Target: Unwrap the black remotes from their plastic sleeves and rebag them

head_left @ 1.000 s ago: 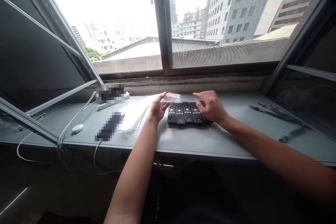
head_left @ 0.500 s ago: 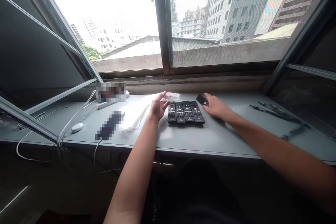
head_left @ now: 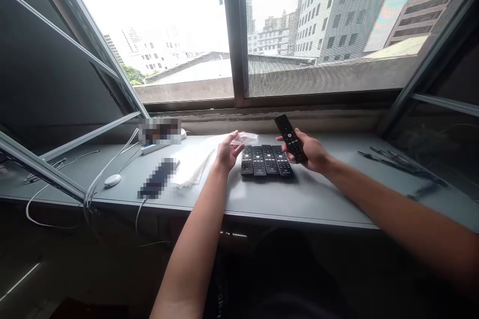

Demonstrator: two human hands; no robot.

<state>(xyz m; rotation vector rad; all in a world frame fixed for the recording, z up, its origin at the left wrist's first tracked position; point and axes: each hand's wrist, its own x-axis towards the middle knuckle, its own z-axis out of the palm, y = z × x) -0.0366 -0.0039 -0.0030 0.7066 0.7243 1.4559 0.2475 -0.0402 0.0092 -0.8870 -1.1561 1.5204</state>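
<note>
Remote control, slim black plastic (head_left: 289,135), was grasped in the right hand (head_left: 313,152), tilted above the flat grey tabletop (head_left: 269,199). Left hand (head_left: 225,154) held a translucent plastic sleeve (head_left: 249,138) near four slim black remotes (head_left: 259,163).

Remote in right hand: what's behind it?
Fingers of the right hand wrap behind the black remote control, tips showing at its left edge; desk and wall lie beyond. Its back and the fingers' middles are covered.
</note>
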